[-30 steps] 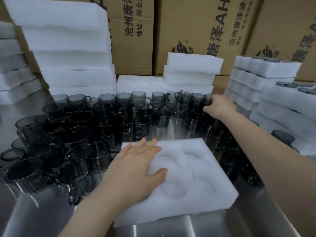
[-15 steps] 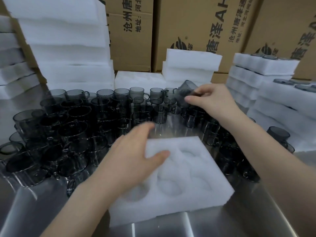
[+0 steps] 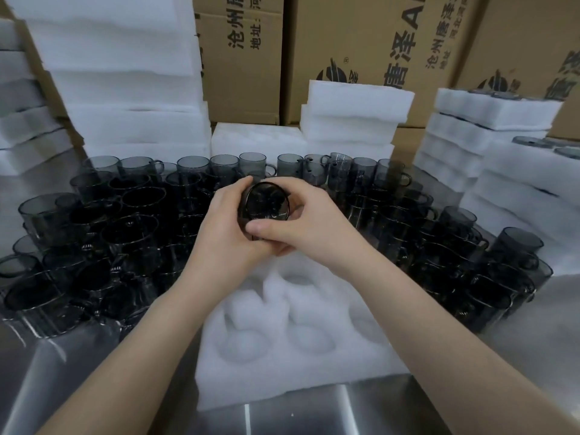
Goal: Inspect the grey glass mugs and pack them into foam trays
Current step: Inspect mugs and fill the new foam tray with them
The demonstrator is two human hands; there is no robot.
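Both my hands hold one grey glass mug [image 3: 265, 202] in the air, its round mouth turned toward the camera. My left hand [image 3: 227, 237] cups it from the left and below. My right hand [image 3: 301, 224] grips it from the right, thumb across the lower rim. Below them a white foam tray [image 3: 282, 365] with several round, empty pockets lies on the steel table. Many grey glass mugs [image 3: 125, 227] stand crowded on the left, and more mugs [image 3: 439, 246] stand behind and to the right of the tray.
Stacks of white foam trays [image 3: 119, 89] rise at the back left, centre [image 3: 354, 120] and right [image 3: 489, 127]; some on the right hold mugs. Cardboard boxes [image 3: 361, 42] wall off the back. The steel table [image 3: 470, 397] shows bare at the front.
My right hand took a mug from the back row and brought it to the centre. My left hand left the foam tray and rose to hold the mug too.
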